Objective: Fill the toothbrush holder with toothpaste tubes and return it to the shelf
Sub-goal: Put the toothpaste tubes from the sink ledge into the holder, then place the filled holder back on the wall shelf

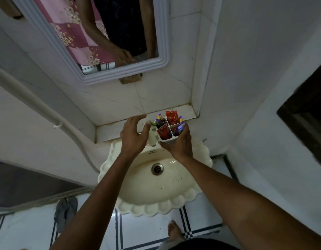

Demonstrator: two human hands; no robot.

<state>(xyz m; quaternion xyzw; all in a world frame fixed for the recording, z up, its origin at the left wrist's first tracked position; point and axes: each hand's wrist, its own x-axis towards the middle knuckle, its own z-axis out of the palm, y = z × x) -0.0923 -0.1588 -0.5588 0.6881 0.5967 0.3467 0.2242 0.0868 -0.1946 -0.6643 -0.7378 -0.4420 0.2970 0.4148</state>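
A white toothbrush holder with divided compartments is held just above the back of the sink, in front of the tiled shelf. Red toothpaste tubes and purple tubes stick up out of its compartments. My right hand wraps the holder's right side and underside. My left hand is at the holder's left side, fingers spread, thumb touching its rim. The holder's lower body is hidden behind my hands.
A cream scalloped sink with a metal drain sits below the hands. A white-framed mirror hangs above the shelf. A white pipe runs down the left wall. A sandal and a bare foot are on the floor.
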